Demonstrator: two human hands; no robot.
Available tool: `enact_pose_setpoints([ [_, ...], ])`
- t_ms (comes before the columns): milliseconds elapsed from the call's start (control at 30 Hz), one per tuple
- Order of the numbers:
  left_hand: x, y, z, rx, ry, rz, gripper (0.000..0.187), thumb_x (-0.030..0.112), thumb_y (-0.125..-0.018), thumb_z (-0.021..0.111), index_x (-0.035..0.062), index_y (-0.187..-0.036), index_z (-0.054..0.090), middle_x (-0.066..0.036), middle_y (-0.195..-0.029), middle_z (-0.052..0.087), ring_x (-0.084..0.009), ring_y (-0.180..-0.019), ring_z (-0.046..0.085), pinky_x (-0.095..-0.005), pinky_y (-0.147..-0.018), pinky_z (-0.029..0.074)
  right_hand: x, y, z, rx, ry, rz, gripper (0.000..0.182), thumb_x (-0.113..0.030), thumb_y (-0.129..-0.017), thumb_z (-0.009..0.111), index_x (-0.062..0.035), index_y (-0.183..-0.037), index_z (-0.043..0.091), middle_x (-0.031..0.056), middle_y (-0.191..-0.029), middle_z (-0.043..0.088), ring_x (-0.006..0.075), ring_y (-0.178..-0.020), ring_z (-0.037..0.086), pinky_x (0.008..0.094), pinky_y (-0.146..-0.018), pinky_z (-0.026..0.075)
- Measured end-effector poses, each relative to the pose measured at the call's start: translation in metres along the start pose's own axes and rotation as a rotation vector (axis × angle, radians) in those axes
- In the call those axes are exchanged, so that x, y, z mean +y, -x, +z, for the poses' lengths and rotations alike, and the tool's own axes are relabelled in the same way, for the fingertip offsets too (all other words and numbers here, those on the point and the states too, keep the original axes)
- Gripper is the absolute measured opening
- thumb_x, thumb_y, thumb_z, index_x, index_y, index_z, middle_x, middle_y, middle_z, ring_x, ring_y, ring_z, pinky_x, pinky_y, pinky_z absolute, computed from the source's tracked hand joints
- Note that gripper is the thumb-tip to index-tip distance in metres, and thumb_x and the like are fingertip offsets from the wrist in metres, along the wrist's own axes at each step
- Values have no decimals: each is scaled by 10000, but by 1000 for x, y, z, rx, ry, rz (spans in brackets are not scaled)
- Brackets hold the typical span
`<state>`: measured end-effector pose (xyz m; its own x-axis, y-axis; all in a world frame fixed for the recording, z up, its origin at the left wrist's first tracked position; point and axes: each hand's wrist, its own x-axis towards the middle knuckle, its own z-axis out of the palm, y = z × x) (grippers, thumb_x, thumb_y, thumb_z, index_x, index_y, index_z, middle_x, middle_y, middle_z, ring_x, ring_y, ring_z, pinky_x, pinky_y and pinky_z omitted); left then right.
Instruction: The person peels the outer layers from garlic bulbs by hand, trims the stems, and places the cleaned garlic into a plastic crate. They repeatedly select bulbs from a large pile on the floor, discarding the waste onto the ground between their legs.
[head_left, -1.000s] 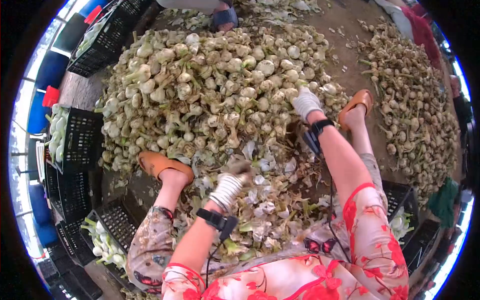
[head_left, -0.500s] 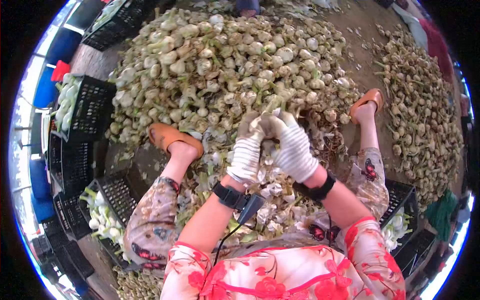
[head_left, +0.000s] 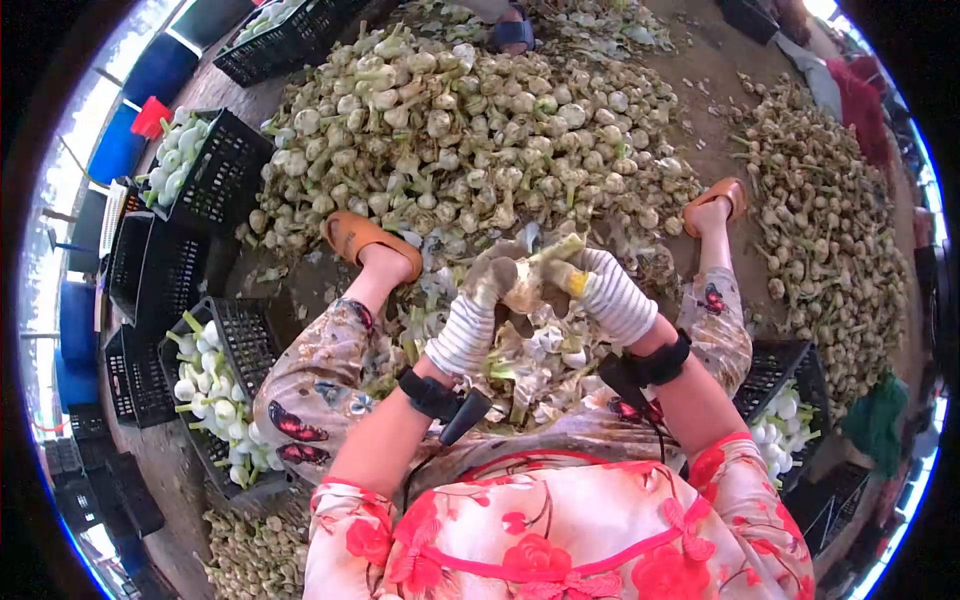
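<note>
A garlic bulb (head_left: 522, 290) with a thick pale stem (head_left: 562, 248) is between my hands, over my lap. My left hand (head_left: 487, 285), in a soiled white striped glove, has its fingers closed round the bulb's left side. From the other side my right hand (head_left: 610, 290), gloved the same way, grips the bulb near its stem; a yellow patch shows by its thumb. The right fingertips are partly hidden. Below both hands lie loose peeled skins (head_left: 545, 350). A big heap of unpeeled garlic (head_left: 480, 130) rises just beyond them.
Black crates of clean white garlic stand at my left (head_left: 215, 395), further up on the left (head_left: 180, 160) and at my right (head_left: 785, 425). Another garlic heap (head_left: 830, 230) spreads along the right. Someone's foot (head_left: 514, 35) shows behind the main heap. A green cloth (head_left: 877, 425) lies at right.
My hands have come lower in the view and slightly apart, so the garlic bulb and its stem now show between them. The whole view has shifted, showing more of the side crates.
</note>
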<state>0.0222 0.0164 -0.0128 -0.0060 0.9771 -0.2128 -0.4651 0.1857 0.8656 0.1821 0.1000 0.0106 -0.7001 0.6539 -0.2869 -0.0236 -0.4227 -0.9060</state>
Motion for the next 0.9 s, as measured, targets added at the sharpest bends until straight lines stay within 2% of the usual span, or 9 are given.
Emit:
enact_pose_setpoints([
  [200,5,6,0,-8,20,69,561,515,-834,482,81,-1184,420,-39,-1046,507,-106,-800,549,-225,-651,486,-9,17,-2,-95,-161,126,260,-227,-836,581,-23,-997,585,6,-796,594,79,-649,552,228,-565,458],
  [367,0,9,13,57,-308,386,349,194,-881,498,65,-1192,408,-30,-1041,506,-82,-812,542,-235,-708,480,-2,17,7,-8,126,-15,239,-193,-818,599,-23,-986,610,0,-835,610,59,-660,535,210,-571,441],
  [467,-6,7,5,79,-340,364,349,198,-879,502,53,-1183,411,-38,-1004,521,-83,-782,548,-219,-691,478,0,19,12,-42,-98,-8,247,-151,-798,618,-15,-1004,606,0,-857,617,58,-697,540,204,-613,441],
  [600,7,13,8,39,129,25,493,424,-828,549,59,-1141,439,-54,-882,562,-116,-690,577,-243,-508,507,2,22,13,41,-66,96,266,-73,-762,629,-11,-1019,601,-12,-873,616,60,-722,545,222,-634,450],
  [633,7,13,9,51,110,5,581,528,-791,531,67,-1134,447,-61,-871,569,-133,-672,585,-268,-456,509,16,16,8,80,201,-120,217,-82,-753,623,-24,-962,608,17,-817,632,106,-689,568,246,-606,454],
  [667,6,13,9,20,162,-13,589,540,-794,516,68,-1139,445,-66,-901,570,-141,-689,589,-272,-467,509,17,5,-1,169,809,-576,166,-83,-734,622,-36,-892,601,78,-741,619,174,-643,575,260,-580,453],
  [733,7,11,6,-52,263,-47,608,565,-799,485,69,-1148,441,-76,-961,571,-157,-724,598,-278,-491,509,9,2,-17,312,1078,-425,146,-76,-722,612,-43,-861,583,151,-711,577,230,-630,566,275,-591,458],
  [867,14,6,15,29,275,-15,592,552,-810,479,72,-1153,428,-78,-901,568,-137,-714,582,-279,-475,509,-7,23,5,76,30,-91,215,-182,-791,624,-35,-946,604,34,-792,622,139,-670,553,270,-610,451],
  [900,12,2,11,9,176,-20,546,515,-831,480,84,-1161,423,-56,-912,561,-122,-757,573,-266,-515,512,-15,27,10,65,18,-62,264,-227,-809,626,-21,-973,604,-8,-852,605,92,-726,540,233,-642,446],
])
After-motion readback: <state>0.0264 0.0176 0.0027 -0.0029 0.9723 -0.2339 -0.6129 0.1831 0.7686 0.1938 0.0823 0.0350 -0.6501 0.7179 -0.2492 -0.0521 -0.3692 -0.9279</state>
